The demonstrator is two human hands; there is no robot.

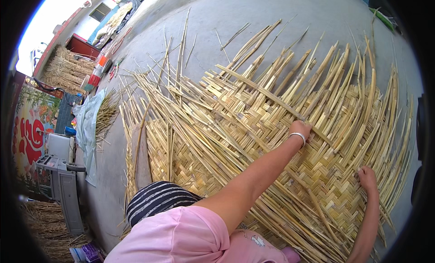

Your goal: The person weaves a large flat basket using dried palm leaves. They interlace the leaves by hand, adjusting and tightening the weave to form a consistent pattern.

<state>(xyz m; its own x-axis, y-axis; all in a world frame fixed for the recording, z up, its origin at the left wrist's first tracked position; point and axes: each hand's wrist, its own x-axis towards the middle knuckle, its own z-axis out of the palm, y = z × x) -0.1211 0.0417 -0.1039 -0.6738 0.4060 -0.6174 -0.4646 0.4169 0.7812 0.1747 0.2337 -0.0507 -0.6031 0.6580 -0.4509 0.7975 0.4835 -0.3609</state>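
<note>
A large woven reed mat [326, 170] lies beneath both hands, its herringbone weave finished in places and its loose reed strips [272, 77] fanning out along the far and right sides. My left hand [301, 130], with a silver bracelet at the wrist, is closed round a flat reed strip [267, 94] that slants across the mat from upper left to lower right. Closed low over the weave near the right side is my right hand [367, 178]; whatever its fingers hold is hidden. A thick layer of long loose strips [204, 131] crosses the mat under my left arm.
A flat wooden board [141, 156] rests at the mat's left edge, close to a knee in striped cloth [161, 199]. Farther left are a clear plastic sheet [88, 131], a grey cart [65, 186] and stacked straw bundles [68, 70]. Grey concrete floor [317, 14] extends beyond the mat.
</note>
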